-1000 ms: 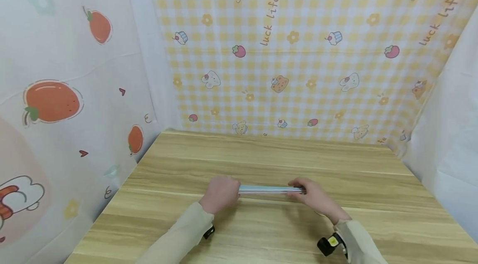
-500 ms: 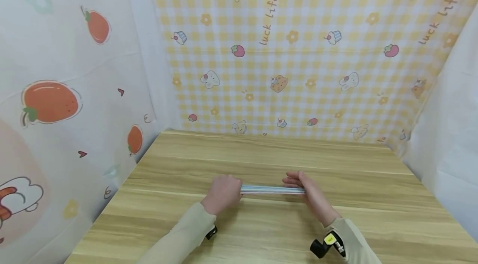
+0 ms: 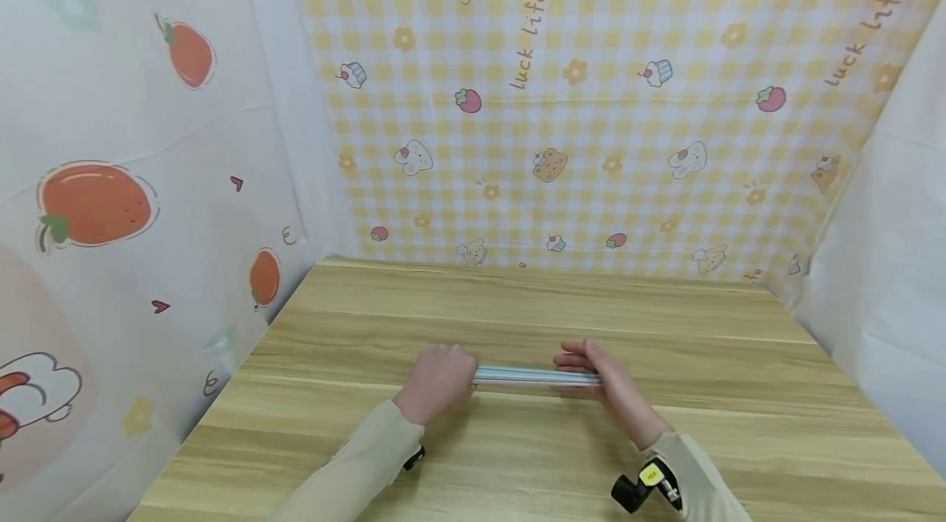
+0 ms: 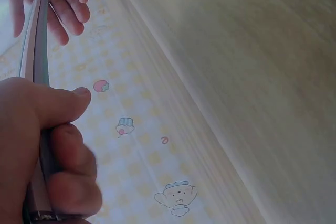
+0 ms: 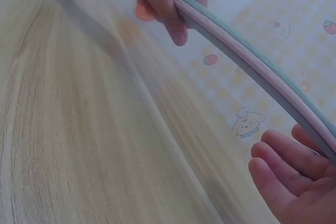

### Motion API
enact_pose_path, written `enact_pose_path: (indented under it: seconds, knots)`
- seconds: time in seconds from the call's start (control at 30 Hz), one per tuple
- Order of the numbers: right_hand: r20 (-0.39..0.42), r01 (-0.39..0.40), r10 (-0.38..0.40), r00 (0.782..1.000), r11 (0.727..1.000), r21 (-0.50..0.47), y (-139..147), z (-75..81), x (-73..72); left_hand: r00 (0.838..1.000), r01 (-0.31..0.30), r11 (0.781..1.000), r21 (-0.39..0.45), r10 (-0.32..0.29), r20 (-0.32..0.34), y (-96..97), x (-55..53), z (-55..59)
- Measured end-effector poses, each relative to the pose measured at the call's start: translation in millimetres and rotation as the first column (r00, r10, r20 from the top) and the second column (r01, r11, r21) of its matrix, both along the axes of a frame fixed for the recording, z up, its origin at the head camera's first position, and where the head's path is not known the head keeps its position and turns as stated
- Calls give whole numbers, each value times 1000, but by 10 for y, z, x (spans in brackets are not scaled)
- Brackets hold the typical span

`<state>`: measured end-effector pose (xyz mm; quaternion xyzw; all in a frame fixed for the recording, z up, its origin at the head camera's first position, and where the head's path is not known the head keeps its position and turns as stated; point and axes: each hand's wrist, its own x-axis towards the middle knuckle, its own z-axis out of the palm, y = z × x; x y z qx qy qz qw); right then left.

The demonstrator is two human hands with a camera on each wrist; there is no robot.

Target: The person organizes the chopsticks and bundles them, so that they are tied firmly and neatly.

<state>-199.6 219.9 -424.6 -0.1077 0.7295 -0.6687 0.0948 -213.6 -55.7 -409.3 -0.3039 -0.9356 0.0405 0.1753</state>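
A slim bundle of long pastel sticks [image 3: 535, 376], in blue-green, pink and grey, is held level above the wooden table. My left hand [image 3: 436, 381] grips its left end, thumb and curled fingers wrapped round the sticks in the left wrist view. At the other end, my right hand [image 3: 617, 395] has its palm against the stick tips, fingers stretched out and not curled round them. The right wrist view shows those loose fingers [image 5: 286, 163] beside the bundle [image 5: 257, 64]. Which kind of sticks these are cannot be made out.
The wood-grain table [image 3: 547, 309] spreads out below both hands. A yellow checked cloth [image 3: 576, 120] with cartoon prints hangs behind it. White cloths stand at the left [image 3: 185, 128] and right [image 3: 879, 259]. A small black camera [image 3: 630, 493] sits at the right wrist.
My right hand has let go of the sticks' right end, straightened its fingers and turned its palm to the tips. The left hand and bundle have hardly moved.
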Motion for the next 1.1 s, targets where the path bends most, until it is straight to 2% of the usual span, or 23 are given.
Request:
enact_pose_path:
  seconds: [0.13,0.27,0.4,0.5,0.6,0.7,0.8,1.1]
  knots:
    - [-8,15,-15,1000,1000,15,-5,17,6,1000,-5,1000,6,5,-7,-14,12,0]
    - [-19,80,-79,997,991,103,6,47,28,999,-15,1000,8,15,-38,-14,21,-13]
    - [-43,187,-182,982,954,233,55,96,68,996,-3,1000,7,3,-87,-19,20,-20]
    - [-55,264,-259,964,921,286,156,125,101,996,0,1000,5,1,-90,-33,8,-17]
    - [-84,328,-320,944,869,371,293,131,131,999,-9,1000,11,9,-47,-51,-3,-7]
    - [-132,346,-326,936,793,502,414,112,164,1000,-20,1000,24,20,4,-65,0,11]
    - [-178,323,-273,945,718,616,489,95,194,1000,-25,999,31,24,17,-68,-2,24]
    - [-171,202,-108,979,560,804,421,32,297,1000,-18,998,53,18,1,-82,-16,39]
